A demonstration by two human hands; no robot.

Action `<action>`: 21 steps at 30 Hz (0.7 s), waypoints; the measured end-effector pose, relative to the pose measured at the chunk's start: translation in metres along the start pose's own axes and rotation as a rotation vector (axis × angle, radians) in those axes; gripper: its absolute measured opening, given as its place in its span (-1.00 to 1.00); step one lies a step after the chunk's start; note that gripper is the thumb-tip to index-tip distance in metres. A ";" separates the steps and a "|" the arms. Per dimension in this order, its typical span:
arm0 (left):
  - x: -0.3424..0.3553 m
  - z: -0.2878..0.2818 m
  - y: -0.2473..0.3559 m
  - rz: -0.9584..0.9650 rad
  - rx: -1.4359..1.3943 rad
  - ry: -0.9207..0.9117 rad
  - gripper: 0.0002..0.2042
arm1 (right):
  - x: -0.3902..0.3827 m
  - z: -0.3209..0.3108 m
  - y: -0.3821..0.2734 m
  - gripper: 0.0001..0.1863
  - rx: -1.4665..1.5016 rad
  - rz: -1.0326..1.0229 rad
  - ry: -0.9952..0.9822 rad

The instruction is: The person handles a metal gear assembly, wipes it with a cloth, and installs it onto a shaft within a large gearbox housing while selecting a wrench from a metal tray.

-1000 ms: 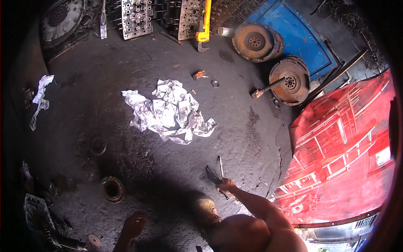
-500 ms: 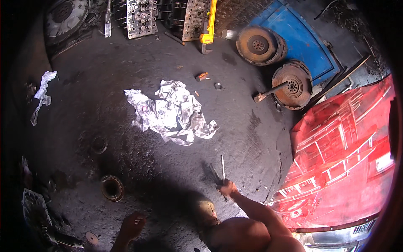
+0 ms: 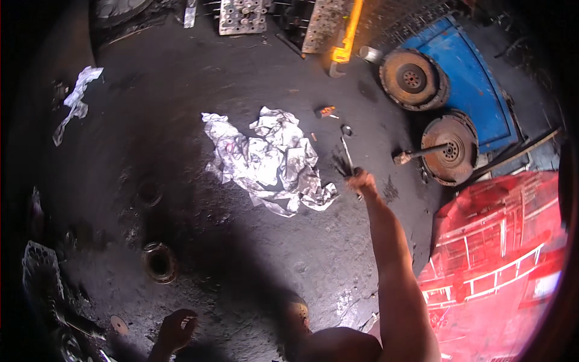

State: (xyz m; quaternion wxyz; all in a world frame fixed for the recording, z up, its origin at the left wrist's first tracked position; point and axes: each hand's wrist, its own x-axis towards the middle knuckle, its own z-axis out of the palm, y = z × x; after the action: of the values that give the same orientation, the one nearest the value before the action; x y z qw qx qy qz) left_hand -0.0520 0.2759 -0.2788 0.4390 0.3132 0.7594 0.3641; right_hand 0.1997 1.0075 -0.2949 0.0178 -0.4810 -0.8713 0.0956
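My right hand (image 3: 360,179) is closed around a thin, pale metal rod (image 3: 347,151), which sticks out beyond the fist and a little behind it. A dark shadow lies beside the rod's upper part. Just left of that hand spreads a crumpled heap of stained white cloth (image 3: 265,158). Low in the picture, my left hand (image 3: 175,330) hangs above the dark floor with loosely bent fingers. A gap shows between thumb and fingers, with nothing visible in it. Nearest to it is a round metal ring (image 3: 160,263) with a dark hole.
Two rusty flywheels (image 3: 412,79) lie by a blue panel (image 3: 476,84) at the far right; a hammer-like tool (image 3: 422,152) rests on one. A yellow pipe wrench (image 3: 347,42) and cylinder heads (image 3: 242,15) stand at the back. Red sheeting (image 3: 494,247) covers the right; another rag (image 3: 78,96) lies left.
My right arm has stretched forward and carried the rod to beside the cloth heap's right edge. The left hand has shifted slightly and its fingers look looser. The view has turned a little.
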 end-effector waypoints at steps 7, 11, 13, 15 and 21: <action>-0.054 -0.015 -0.009 -0.252 0.272 -0.002 -0.69 | -0.023 0.039 -0.166 -0.22 -0.178 -0.033 -0.429; -0.026 -0.017 0.001 -0.115 0.115 -0.165 -0.72 | -0.087 0.028 -0.170 -0.37 -0.323 -0.389 -0.470; -0.055 -0.016 -0.010 -0.165 0.149 -0.172 -0.72 | -0.125 0.034 -0.222 -0.42 -0.189 -0.436 -0.670; -0.072 -0.018 -0.009 -0.210 0.218 -0.285 -0.72 | -0.153 0.040 -0.258 -0.45 -0.186 -0.668 -0.712; -0.123 0.003 -0.044 -0.274 0.245 -0.372 -0.72 | -0.238 0.035 -0.426 -0.39 -0.336 -1.186 -0.794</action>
State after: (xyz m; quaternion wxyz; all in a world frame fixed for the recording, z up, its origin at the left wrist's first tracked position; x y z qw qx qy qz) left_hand -0.0046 0.1550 -0.2623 0.5751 0.3199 0.7393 0.1426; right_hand -0.0321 0.5808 -0.2363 -0.3243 0.1460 -0.9290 0.1020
